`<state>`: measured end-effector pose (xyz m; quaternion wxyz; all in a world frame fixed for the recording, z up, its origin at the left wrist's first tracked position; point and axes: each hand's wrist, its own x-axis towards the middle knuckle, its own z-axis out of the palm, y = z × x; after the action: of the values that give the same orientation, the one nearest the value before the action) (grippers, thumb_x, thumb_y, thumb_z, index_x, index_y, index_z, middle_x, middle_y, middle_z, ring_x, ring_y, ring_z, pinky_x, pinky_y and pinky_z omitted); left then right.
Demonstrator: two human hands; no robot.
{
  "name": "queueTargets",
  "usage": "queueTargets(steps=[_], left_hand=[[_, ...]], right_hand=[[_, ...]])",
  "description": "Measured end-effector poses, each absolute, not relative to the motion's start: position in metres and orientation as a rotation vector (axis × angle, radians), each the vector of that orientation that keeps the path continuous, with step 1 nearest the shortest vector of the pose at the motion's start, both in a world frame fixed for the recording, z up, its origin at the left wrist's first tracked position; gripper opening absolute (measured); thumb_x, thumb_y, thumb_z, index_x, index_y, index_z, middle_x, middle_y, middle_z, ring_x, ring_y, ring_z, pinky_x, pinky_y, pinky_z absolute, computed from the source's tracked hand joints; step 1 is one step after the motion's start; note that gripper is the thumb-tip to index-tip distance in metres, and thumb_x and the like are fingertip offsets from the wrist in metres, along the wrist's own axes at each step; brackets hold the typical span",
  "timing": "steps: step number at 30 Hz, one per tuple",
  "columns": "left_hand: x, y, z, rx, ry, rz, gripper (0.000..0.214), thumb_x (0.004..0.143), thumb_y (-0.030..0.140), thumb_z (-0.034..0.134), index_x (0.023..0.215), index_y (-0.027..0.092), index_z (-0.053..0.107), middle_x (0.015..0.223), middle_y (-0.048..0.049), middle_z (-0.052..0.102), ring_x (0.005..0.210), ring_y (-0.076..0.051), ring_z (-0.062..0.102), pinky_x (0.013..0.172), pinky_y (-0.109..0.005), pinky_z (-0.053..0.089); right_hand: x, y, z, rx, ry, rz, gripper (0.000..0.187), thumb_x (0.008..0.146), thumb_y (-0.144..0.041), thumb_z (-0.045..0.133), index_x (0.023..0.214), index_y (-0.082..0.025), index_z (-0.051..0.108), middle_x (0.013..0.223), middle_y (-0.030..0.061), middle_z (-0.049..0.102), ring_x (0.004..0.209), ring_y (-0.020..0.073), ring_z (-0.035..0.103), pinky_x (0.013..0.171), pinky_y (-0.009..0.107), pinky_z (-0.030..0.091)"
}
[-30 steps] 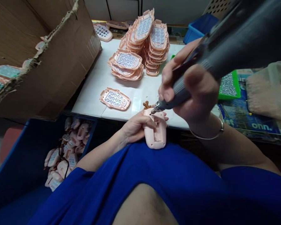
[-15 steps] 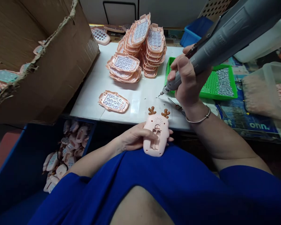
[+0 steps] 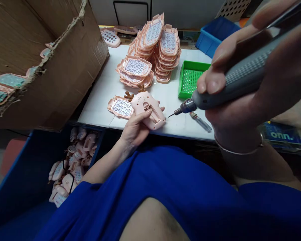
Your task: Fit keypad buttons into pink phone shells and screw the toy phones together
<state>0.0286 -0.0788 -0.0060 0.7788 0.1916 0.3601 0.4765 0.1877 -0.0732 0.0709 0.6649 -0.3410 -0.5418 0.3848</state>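
My left hand (image 3: 136,130) grips a pink toy phone (image 3: 140,108) with brown antlers, its back and open battery slot facing up, over the table's front edge. My right hand (image 3: 240,77) is wrapped round a grey electric screwdriver (image 3: 238,80), large and close to the camera. The thin bit points left and down, its tip just right of the toy phone's lower end and apart from it. Partly behind the toy phone lies a pink half shell (image 3: 119,107) with a keypad. A small clear-handled tool (image 3: 201,122) lies below the screwdriver.
Stacks of pink keypad shells (image 3: 169,40) stand at the back of the white table (image 3: 97,97). A green basket (image 3: 183,80) and a blue bin (image 3: 205,38) are behind the screwdriver. A cardboard box (image 3: 65,77) stands left, above a blue crate (image 3: 22,174) holding several toy phones.
My left hand has lifted the toy phone forward and left from my lap, tilting it. My right hand has brought the screwdriver closer to the camera, its bit lower and nearer the toy phone.
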Motion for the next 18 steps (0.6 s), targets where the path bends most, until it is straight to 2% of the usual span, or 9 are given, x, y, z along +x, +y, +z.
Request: queueTargets(steps=[3,5,9,13,18], left_hand=[[0.031,-0.078,-0.006,0.443,0.768,1.038,0.042,0.072,0.016,0.067,0.114,0.019,0.061,0.123,-0.0097,0.07,0.129,-0.034,0.058,0.103,-0.05,0.052],[0.032,-0.078,-0.006,0.468,0.772,1.05,0.046,0.071,0.018,0.068,0.116,0.02,0.06,0.122,-0.0097,0.071,0.129,-0.034,0.058,0.103,-0.05,0.052],[0.031,-0.078,-0.006,0.497,0.776,1.074,0.049,0.068,0.021,0.07,0.116,0.02,0.059,0.122,-0.0099,0.07,0.131,-0.036,0.056,0.106,-0.05,0.05],[0.031,-0.077,-0.006,0.487,0.769,1.073,0.043,0.069,0.019,0.07,0.111,0.018,0.061,0.123,-0.0109,0.07,0.131,-0.036,0.056,0.106,-0.05,0.05],[0.033,-0.079,-0.005,0.472,0.756,1.047,0.043,0.07,0.019,0.068,0.113,0.017,0.062,0.125,-0.0115,0.07,0.13,-0.036,0.057,0.104,-0.05,0.051]], right_hand=[[0.174,-0.08,0.071,-0.766,-1.144,0.644,0.021,0.091,-0.048,0.063,0.085,-0.029,0.064,0.072,-0.0046,0.057,0.05,0.0099,0.051,0.047,0.028,0.041],[0.168,-0.078,0.068,-0.773,-1.167,0.649,0.024,0.09,-0.05,0.064,0.085,-0.027,0.066,0.071,-0.0045,0.058,0.048,0.0099,0.05,0.045,0.029,0.039],[0.167,-0.069,0.061,-0.667,-1.154,0.663,0.029,0.084,-0.056,0.069,0.087,-0.028,0.064,0.064,-0.0059,0.057,0.044,0.01,0.046,0.043,0.029,0.035],[0.169,-0.066,0.059,-0.676,-1.129,0.712,0.029,0.078,-0.054,0.075,0.085,-0.029,0.063,0.064,-0.0056,0.057,0.043,0.012,0.047,0.041,0.031,0.033],[0.169,-0.065,0.056,-0.729,-1.123,0.738,0.033,0.073,-0.059,0.077,0.085,-0.032,0.062,0.064,-0.0067,0.057,0.043,0.0129,0.049,0.042,0.031,0.035]])
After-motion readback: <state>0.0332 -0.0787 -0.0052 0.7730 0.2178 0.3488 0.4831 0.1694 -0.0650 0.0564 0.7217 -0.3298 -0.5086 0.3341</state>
